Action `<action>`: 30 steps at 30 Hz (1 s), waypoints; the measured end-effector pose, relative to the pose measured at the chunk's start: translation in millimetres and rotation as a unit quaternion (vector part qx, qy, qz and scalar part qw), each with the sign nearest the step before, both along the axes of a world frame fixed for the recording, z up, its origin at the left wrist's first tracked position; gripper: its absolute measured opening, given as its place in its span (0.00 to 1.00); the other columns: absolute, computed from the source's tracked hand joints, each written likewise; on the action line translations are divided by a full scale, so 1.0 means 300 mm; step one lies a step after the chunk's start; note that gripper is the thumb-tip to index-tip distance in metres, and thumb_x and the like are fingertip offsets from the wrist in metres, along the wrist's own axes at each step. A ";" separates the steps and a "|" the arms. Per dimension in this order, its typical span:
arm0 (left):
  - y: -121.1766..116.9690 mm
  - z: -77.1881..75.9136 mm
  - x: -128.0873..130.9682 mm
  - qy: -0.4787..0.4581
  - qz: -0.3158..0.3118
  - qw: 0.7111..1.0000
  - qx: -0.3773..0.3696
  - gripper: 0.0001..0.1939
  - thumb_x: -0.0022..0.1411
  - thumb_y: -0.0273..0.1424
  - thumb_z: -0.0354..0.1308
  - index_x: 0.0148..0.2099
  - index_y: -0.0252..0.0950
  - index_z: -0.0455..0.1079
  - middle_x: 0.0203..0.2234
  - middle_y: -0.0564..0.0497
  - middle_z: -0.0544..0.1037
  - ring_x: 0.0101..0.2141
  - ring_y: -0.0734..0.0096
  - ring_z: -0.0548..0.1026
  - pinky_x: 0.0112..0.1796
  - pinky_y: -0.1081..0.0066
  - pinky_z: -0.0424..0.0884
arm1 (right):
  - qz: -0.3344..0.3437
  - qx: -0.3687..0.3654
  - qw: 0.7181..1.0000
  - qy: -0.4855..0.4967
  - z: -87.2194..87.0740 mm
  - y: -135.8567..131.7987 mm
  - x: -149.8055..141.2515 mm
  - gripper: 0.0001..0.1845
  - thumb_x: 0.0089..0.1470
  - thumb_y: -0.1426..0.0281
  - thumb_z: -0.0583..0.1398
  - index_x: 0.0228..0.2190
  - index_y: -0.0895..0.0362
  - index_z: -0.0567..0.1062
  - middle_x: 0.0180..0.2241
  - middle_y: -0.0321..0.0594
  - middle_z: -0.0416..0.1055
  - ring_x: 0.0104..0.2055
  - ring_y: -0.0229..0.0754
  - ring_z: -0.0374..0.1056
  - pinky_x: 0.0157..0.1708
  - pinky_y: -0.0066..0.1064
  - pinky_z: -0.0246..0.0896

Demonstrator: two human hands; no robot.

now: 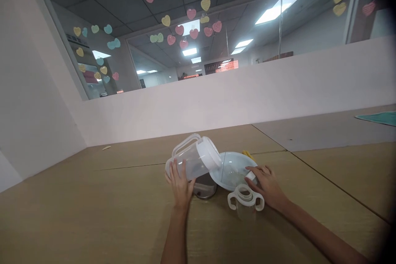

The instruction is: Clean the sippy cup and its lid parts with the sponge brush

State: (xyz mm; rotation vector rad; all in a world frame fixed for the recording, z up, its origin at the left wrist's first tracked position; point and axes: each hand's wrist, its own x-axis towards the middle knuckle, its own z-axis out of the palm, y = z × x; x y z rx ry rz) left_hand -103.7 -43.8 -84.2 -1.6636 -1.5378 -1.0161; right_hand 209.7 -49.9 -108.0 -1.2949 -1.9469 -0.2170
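My left hand (pixel 180 182) is wrapped round a clear plastic pitcher (pixel 192 161) with a white lid. The pitcher is tilted, its lid end to the right over the near-left rim of a pale blue bowl (pixel 230 160). At the bowl's right edge, my right hand (pixel 268 185) grips a small white piece (pixel 251 177) between thumb and fingers; its kind is unclear. Just in front of the bowl stands a clear baby bottle (pixel 246 206) with a white two-handled ring and an open top. A round dark-topped container (pixel 205 187) sits partly hidden beneath the pitcher.
Something yellow (pixel 247 154) pokes out behind the bowl. On the wooden table (pixel 123 214), a small flat scrap (pixel 106 147) lies far left and a teal cloth (pixel 379 118) far right. A white wall (pixel 170 109) with a glass window bounds the back.
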 end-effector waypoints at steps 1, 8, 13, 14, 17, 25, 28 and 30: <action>-0.002 -0.001 0.002 0.009 -0.004 1.000 -0.007 0.32 0.56 0.37 0.57 0.61 0.35 0.55 0.60 0.35 0.54 0.61 0.46 0.50 0.56 0.43 0.44 | 0.001 0.001 1.000 -0.003 0.001 0.000 0.000 0.20 0.57 0.57 0.50 0.44 0.54 0.71 0.39 0.44 0.73 0.46 0.48 0.65 0.48 0.45 0.51; 0.002 -0.007 -0.003 -0.005 0.008 1.000 0.011 0.33 0.56 0.40 0.56 0.61 0.33 0.55 0.60 0.34 0.55 0.61 0.46 0.49 0.56 0.43 0.44 | 0.007 -0.012 1.000 -0.015 0.006 0.001 -0.002 0.19 0.57 0.58 0.50 0.43 0.54 0.71 0.40 0.44 0.73 0.46 0.48 0.64 0.49 0.46 0.49; 0.016 -0.019 -0.015 -0.007 0.019 0.999 0.030 0.33 0.56 0.40 0.56 0.60 0.32 0.55 0.60 0.33 0.54 0.61 0.46 0.49 0.56 0.43 0.45 | 0.005 -0.023 1.000 -0.016 0.008 -0.002 -0.006 0.20 0.58 0.58 0.49 0.42 0.56 0.71 0.39 0.46 0.73 0.47 0.49 0.63 0.50 0.48 0.48; 0.017 -0.020 -0.017 -0.007 0.018 0.999 0.032 0.33 0.56 0.40 0.56 0.60 0.32 0.55 0.60 0.33 0.54 0.61 0.46 0.49 0.56 0.43 0.45 | 0.006 -0.021 1.000 -0.017 0.009 -0.002 -0.006 0.19 0.58 0.58 0.49 0.42 0.56 0.71 0.38 0.46 0.73 0.47 0.49 0.63 0.50 0.47 0.48; 0.019 -0.020 -0.019 -0.011 0.011 0.999 0.035 0.33 0.56 0.41 0.56 0.60 0.31 0.55 0.60 0.32 0.54 0.61 0.45 0.50 0.56 0.43 0.44 | 0.006 -0.011 1.000 -0.018 0.009 -0.002 -0.007 0.19 0.58 0.58 0.50 0.42 0.56 0.72 0.38 0.46 0.73 0.47 0.49 0.63 0.49 0.46 0.49; 0.023 -0.011 -0.017 -0.013 -0.023 0.997 0.074 0.39 0.55 0.43 0.57 0.62 0.31 0.50 0.59 0.30 0.55 0.60 0.43 0.51 0.55 0.42 0.47 | 0.009 -0.029 0.999 -0.019 0.012 -0.004 -0.006 0.20 0.58 0.58 0.49 0.43 0.57 0.71 0.38 0.46 0.72 0.47 0.48 0.63 0.48 0.45 0.50; 0.025 -0.008 -0.014 -0.002 -0.046 0.994 0.098 0.42 0.53 0.43 0.59 0.63 0.30 0.47 0.58 0.29 0.56 0.60 0.43 0.52 0.54 0.44 0.50 | 0.009 -0.034 0.999 -0.016 0.013 -0.007 -0.007 0.20 0.58 0.58 0.49 0.43 0.56 0.71 0.39 0.46 0.72 0.47 0.49 0.63 0.49 0.45 0.50; 0.024 -0.006 -0.012 0.004 -0.052 0.994 0.100 0.44 0.52 0.42 0.60 0.64 0.29 0.45 0.58 0.28 0.56 0.60 0.42 0.52 0.54 0.44 0.51 | 0.010 -0.033 0.999 -0.013 0.014 -0.008 -0.008 0.20 0.58 0.58 0.49 0.42 0.56 0.72 0.39 0.46 0.73 0.47 0.49 0.63 0.49 0.45 0.50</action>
